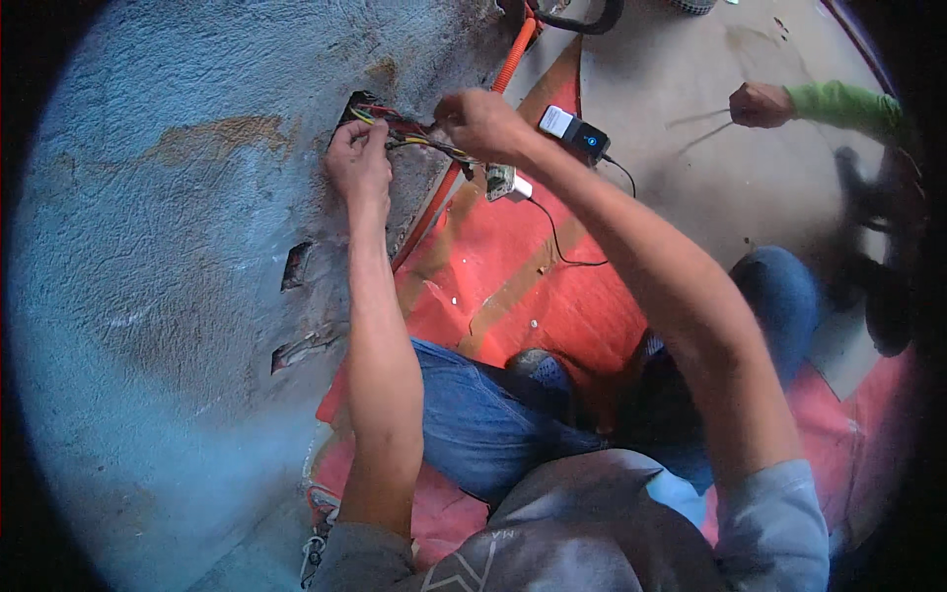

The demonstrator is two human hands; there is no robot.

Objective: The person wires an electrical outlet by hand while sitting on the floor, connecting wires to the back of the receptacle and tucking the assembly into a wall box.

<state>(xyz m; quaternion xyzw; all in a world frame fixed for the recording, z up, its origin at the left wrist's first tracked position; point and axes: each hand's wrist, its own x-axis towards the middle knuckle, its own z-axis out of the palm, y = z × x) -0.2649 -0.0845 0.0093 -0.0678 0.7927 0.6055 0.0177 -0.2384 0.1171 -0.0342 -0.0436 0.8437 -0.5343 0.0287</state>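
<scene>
In the head view my left hand (pixel 360 158) pinches thin coloured wires (pixel 414 139) that come out of a dark wall box (pixel 351 109). My right hand (pixel 485 126) is closed on the same bundle farther right; its fingertips are partly hidden. Just below my right hand lies a socket-like fitting (pixel 500 182) with a white plug (pixel 518 189) and black cable. A dark handheld device (pixel 584 139) with a white part and a small lit screen lies to the right, a cable leading from it.
A rough wall (pixel 178 247) with two cut-outs (pixel 294 266) is at left. Orange corrugated conduit (pixel 513 54) runs above. Red sheeting (pixel 473 296) covers the floor around my legs. At right, a co-worker's hand (pixel 760 104) in a green sleeve holds something thin over grey flooring (pixel 671 59).
</scene>
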